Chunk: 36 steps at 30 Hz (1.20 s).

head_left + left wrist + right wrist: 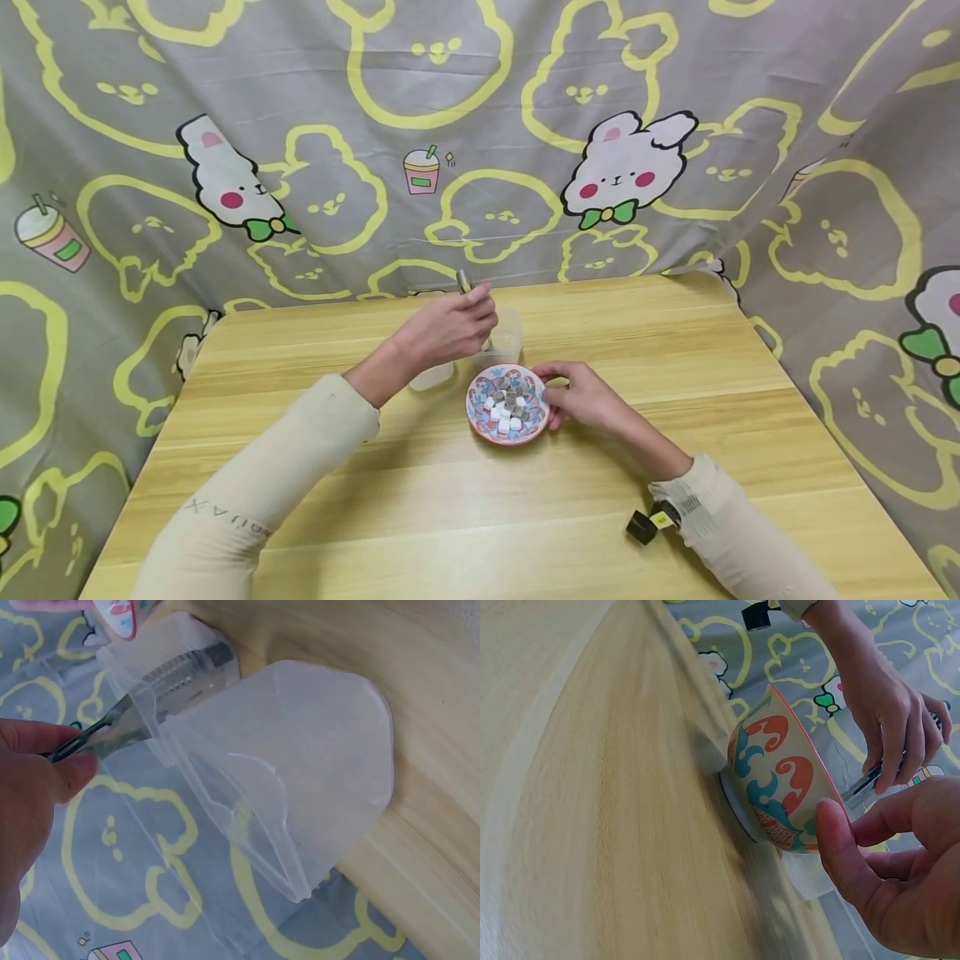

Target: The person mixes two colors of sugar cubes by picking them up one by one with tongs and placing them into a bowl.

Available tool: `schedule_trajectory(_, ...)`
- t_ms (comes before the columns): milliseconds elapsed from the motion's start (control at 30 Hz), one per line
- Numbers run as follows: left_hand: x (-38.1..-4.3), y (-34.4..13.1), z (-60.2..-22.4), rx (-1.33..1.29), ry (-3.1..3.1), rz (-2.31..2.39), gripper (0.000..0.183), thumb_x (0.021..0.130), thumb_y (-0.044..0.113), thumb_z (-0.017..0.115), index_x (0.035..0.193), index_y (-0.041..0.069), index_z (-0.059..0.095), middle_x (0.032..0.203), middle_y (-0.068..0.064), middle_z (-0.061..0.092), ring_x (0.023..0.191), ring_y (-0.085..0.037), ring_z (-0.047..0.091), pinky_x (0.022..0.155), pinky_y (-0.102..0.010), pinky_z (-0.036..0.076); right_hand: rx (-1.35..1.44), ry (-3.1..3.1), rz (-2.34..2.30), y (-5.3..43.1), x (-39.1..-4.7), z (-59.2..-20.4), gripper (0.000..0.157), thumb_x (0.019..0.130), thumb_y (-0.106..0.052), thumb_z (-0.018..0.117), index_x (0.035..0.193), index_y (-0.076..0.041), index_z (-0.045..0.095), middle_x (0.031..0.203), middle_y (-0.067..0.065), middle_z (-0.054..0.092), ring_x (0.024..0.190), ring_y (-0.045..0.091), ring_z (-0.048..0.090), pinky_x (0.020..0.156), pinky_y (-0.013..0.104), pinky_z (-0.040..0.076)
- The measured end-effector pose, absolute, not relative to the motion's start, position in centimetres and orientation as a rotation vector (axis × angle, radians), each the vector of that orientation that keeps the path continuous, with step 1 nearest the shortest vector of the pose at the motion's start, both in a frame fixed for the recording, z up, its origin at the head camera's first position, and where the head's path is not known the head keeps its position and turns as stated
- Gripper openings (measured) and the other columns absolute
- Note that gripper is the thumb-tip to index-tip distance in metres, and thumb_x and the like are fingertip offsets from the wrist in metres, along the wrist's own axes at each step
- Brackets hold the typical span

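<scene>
My left hand (pixel 453 327) pinches metal tongs (pixel 124 724) between thumb and fingers. Their far end reaches into a clear plastic container (pixel 513 330), where it shows through the wall in the left wrist view. With thumb and fingers, my right hand (pixel 588 398) grips the right rim of a small patterned bowl (pixel 784 776), red and blue on white. White cubes (pixel 504 422) and grey cubes (pixel 512 398) lie in this bowl, which stands just in front of the container.
Left of the container lies another translucent plastic piece (pixel 432 377), large in the left wrist view (pixel 330 742). A small black object (pixel 641 527) shows at the right cuff. Patterned grey cloth (pixel 495 75) hangs behind the wooden table (pixel 420 508) and along its sides.
</scene>
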<state>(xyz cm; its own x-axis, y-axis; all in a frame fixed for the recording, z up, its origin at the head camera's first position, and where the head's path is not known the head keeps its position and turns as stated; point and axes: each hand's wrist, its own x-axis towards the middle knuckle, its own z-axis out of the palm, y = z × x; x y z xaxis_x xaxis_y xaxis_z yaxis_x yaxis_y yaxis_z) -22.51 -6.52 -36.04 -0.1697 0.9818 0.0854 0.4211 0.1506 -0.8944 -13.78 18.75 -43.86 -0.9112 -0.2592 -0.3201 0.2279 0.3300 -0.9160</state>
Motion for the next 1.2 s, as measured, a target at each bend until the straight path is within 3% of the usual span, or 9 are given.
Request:
schedule_trajectory(300,-22.9,-7.1,-36.3,-1.330,-1.732,0.912,0.021,0.102,0.006,0.057,0.096,0.018,0.073,0.100,0.004,0.065,0.100,-0.021,0.053,0.103,-0.037,0.035,-0.072,2.228,-1.591,18.6,-13.6,-43.8,0.047,0.093,0.004,0.054,0.140,0.007,0.057,0.132,0.028,0.061,0.056,0.015,0.066,0.059,0.040,0.062)
schedule_trajectory(567,-22.9,-8.4,-35.8,-1.255,-1.762,0.815,0.023,0.108,0.003,0.046,0.106,0.014,0.066,0.106,0.000,0.062,0.096,-0.022,0.045,0.093,-0.036,0.031,-0.050,2.228,-1.589,18.5,-13.6,-43.8,0.048,0.093,0.005,0.055,0.141,0.006,0.056,0.134,0.029,0.060,0.056,0.016,0.065,0.058,0.037,0.061)
schedule_trajectory(700,-22.9,-9.1,-35.4,-1.219,-1.776,0.750,0.025,0.110,0.005,0.042,0.102,0.012,0.065,0.102,-0.001,0.061,0.093,-0.023,0.043,0.089,-0.036,0.028,-0.044,2.230,-1.587,18.6,-13.5,-43.8,0.048,0.094,0.005,0.055,0.141,0.006,0.056,0.133,0.028,0.060,0.056,0.016,0.065,0.058,0.038,0.062)
schedule_trajectory(933,-22.4,-10.0,-34.4,-1.121,-1.775,0.640,0.024,0.110,0.014,0.047,0.090,0.014,0.060,0.092,-0.001,0.055,0.086,-0.022,0.040,0.086,-0.036,0.026,-0.027,2.225,-1.586,18.6,-13.5,-43.7,0.048,0.095,0.005,0.055,0.143,0.006,0.054,0.124,0.029,0.067,0.055,0.017,0.066,0.060,0.041,0.062)
schedule_trajectory(1200,-21.1,-10.7,-33.9,-1.046,-1.755,0.527,0.026,0.106,0.011,0.056,0.081,0.015,0.053,0.085,0.001,0.051,0.082,-0.020,0.039,0.086,-0.038,0.021,-0.030,2.224,-1.591,18.5,-13.5,-43.7,0.048,0.095,0.005,0.055,0.143,0.006,0.054,0.126,0.029,0.066,0.055,0.016,0.066,0.060,0.041,0.062)
